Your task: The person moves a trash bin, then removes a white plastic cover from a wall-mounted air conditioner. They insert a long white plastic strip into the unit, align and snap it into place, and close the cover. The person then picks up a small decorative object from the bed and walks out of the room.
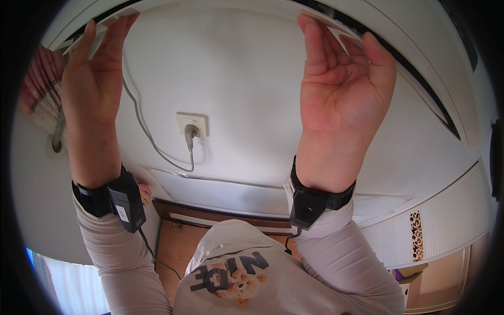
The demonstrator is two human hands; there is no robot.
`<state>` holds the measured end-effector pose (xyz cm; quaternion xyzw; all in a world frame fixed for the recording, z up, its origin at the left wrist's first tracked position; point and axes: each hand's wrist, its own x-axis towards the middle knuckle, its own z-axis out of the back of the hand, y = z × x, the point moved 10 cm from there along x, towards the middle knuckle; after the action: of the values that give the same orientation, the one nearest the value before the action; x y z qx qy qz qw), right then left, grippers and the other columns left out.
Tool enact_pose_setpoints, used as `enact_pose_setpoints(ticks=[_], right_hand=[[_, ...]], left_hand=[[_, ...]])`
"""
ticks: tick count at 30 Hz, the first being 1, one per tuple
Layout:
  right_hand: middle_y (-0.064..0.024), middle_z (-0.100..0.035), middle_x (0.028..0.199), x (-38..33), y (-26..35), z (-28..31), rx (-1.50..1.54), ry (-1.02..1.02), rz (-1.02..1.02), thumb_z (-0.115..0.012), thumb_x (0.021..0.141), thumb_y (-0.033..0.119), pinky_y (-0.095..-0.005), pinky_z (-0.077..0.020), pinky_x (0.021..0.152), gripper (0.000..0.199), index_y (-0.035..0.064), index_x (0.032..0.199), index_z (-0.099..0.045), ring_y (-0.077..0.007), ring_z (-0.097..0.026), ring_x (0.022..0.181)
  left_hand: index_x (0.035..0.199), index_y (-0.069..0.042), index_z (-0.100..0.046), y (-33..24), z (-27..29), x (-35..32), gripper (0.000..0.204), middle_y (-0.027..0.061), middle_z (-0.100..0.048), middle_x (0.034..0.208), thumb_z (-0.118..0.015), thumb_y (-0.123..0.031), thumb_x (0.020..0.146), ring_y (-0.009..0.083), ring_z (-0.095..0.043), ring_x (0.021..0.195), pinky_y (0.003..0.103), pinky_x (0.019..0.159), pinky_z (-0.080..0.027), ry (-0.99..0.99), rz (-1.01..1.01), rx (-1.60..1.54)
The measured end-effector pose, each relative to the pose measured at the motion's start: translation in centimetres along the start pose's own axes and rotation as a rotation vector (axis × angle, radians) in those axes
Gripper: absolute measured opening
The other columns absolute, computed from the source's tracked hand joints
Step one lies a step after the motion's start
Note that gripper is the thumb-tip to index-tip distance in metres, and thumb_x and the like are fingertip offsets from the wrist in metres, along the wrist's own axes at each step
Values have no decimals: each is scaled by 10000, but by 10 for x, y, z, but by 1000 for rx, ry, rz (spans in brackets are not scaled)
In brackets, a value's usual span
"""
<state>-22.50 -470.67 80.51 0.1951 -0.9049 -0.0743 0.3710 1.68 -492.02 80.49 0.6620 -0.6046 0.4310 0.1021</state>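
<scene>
Along the top edge runs a long white appliance (462,107) with a dark slot, which looks like a wall-mounted air conditioner. Both my arms are raised toward its underside, palms facing me. At the upper left, my left hand (97,79) has its fingers and thumb closed on a thin white flap (113,18) at the slot. My right hand (346,89) grips white flap material at the upper right, its fingers bent and the thumb along the edge. The fingertips of both hands are partly hidden by the flap and the housing.
A grey plug sits in a wall socket (181,118), its cord (139,113) hanging in a loop. Pink curtain fabric (39,79) hangs at the left. A white cabinet (446,226) stands lower right. Black wrist devices (127,202) trail cables along my sleeves.
</scene>
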Motion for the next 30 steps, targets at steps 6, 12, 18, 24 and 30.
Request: enact_pose_setpoints(ticks=[6,12,18,24,30], right_hand=[[-185,-647,900,2,0,3,25,9,21,-569,829,103,-495,-532,904,202,-96,857,-588,-392,-622,937],[-194,-648,891,4,4,-2,27,18,60,-561,831,107,-465,-551,864,203,-83,903,-572,-376,-636,900],[-207,-658,896,7,1,4,-34,-53,73,-554,836,117,-400,-599,763,226,-65,969,-543,-336,-676,797],[-233,-657,927,11,-1,6,-74,20,62,-559,841,128,-381,-602,751,308,-78,1067,-526,-335,-676,828],[-205,-643,896,6,-3,9,-85,15,5,-572,844,140,-437,-544,865,216,-71,889,-574,-386,-630,917]], left_hand=[[1179,137,-373,4,5,2,320,291,-524,1134,-466,-71,955,400,-498,1170,408,1020,-460,-11,25,-10],[1221,142,-306,-1,2,5,396,298,-497,1169,-487,-83,950,393,-482,1190,419,1042,-438,74,-10,37],[1246,131,-283,1,3,4,417,297,-500,1164,-478,-99,958,391,-475,1200,404,1055,-425,75,-14,29],[1239,131,-291,3,2,3,404,320,-476,1174,-475,-94,958,400,-477,1193,390,1028,-456,79,-4,49],[1104,98,-374,10,15,-2,244,272,-492,1103,-488,-44,941,391,-502,1162,427,1012,-474,-41,12,-5]])
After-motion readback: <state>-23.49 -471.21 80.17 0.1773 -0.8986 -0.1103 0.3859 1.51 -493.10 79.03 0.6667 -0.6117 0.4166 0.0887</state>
